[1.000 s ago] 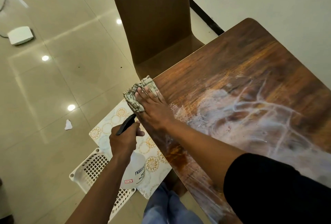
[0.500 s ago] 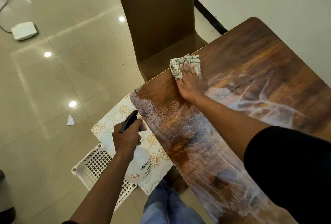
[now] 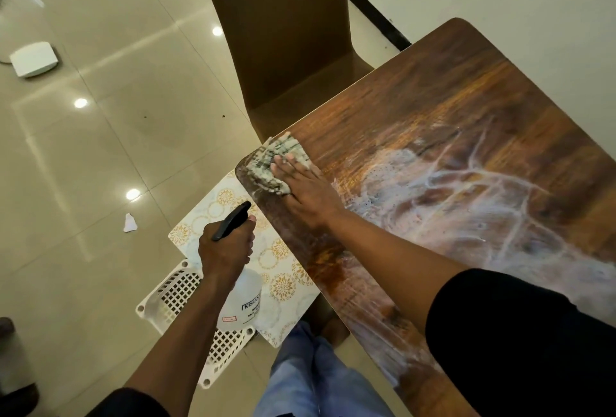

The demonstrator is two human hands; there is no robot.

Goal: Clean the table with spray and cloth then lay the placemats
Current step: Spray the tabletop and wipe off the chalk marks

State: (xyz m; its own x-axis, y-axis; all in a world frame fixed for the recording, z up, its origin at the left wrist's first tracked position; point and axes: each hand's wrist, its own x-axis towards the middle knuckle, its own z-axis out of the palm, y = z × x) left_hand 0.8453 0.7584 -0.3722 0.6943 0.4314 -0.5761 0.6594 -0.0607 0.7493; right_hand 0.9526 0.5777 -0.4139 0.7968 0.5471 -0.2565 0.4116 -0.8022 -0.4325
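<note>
My right hand (image 3: 305, 193) pressed one cloth (image 3: 273, 163) flat-fingered on the counter (image 3: 450, 136); my left hand (image 3: 226, 246) gripped one bottle (image 3: 245, 300).

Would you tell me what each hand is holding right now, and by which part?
The left hand grips the spray bottle by its neck, under the black trigger. The right hand presses flat on the cloth at the table corner.

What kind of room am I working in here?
Most likely a home dining area: a wooden table set against a plain wall, a brown high-backed chair pushed up to it, and glossy floor tiles. Patterned placemats wait on a white basket beside it.
</note>
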